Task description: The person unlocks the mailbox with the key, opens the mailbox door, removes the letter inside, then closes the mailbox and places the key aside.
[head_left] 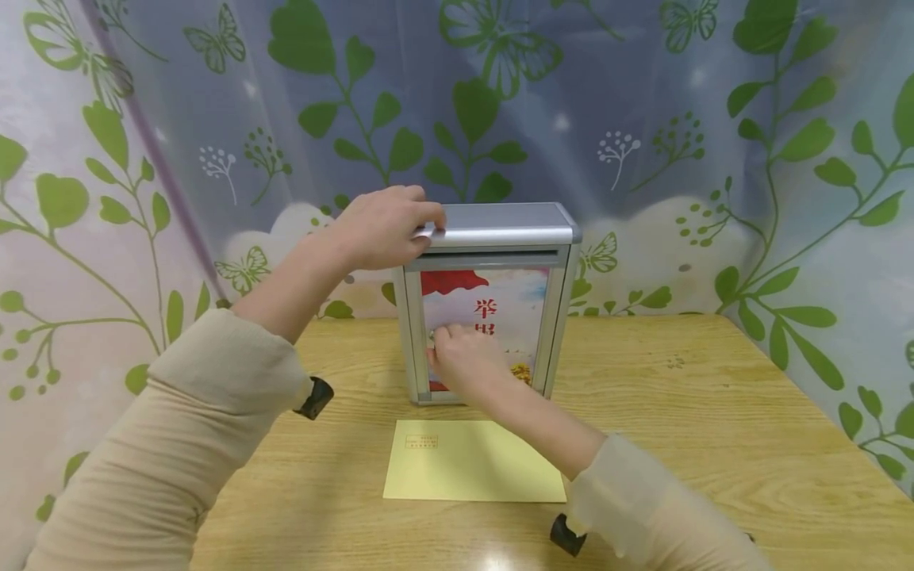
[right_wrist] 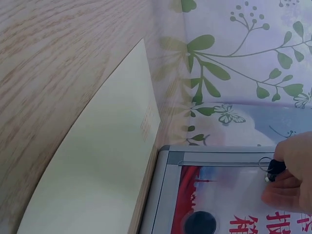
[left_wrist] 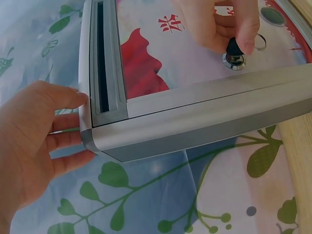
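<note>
A silver metal letter box (head_left: 500, 235) with a slot near its top and red lettering on its front panel stands upright on the table. My left hand (head_left: 393, 226) grips its top left corner, thumb on the front edge and fingers over the top. In the left wrist view, my right hand (left_wrist: 219, 24) pinches the black head of a key (left_wrist: 235, 47) between thumb and finger. That key sits in the round lock (left_wrist: 233, 63) at the left side of the panel, and a thin key ring (left_wrist: 263, 43) hangs from it.
A yellow envelope (head_left: 471, 468) with small red print lies flat on the wooden table (head_left: 657, 444) in front of the box. Behind the table hangs a curtain (head_left: 614, 95) with leaves and butterflies. In the left wrist view, a dark round disc (left_wrist: 272, 15) is on the panel.
</note>
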### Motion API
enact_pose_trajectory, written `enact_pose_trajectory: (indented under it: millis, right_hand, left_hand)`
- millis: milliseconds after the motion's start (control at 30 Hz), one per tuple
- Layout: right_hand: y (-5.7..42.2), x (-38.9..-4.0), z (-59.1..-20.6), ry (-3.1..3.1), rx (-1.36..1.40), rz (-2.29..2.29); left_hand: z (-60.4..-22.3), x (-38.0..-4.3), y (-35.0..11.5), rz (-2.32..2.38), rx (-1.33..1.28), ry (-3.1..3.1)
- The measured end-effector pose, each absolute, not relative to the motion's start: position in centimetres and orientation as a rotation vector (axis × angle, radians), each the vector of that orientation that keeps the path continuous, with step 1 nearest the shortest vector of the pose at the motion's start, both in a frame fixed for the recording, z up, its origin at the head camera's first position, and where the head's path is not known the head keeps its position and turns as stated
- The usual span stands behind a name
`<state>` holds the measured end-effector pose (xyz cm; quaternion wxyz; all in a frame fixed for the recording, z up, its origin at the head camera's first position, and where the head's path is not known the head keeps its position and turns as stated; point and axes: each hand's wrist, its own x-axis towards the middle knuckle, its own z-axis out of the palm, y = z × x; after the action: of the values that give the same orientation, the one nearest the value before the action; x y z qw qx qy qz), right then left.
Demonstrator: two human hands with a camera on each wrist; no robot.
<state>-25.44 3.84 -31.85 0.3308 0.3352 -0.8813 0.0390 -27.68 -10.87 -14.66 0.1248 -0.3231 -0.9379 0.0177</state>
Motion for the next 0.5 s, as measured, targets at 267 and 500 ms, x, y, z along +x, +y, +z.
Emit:
enact_pose_trajectory:
  millis: [267,500]
  right_hand:
    - [2.9,-24.7,-31.1,-2.470,0.843,0.090]
    - [2.9,-24.5,-31.2,-2.374,0.887,-0.079]
  left_hand:
    - [-14.7,-27.7,-10.8,0.048,-0.950,-2.734]
    - [-14.6,-27.7,-10.9,0.054,-0.944,-2.748]
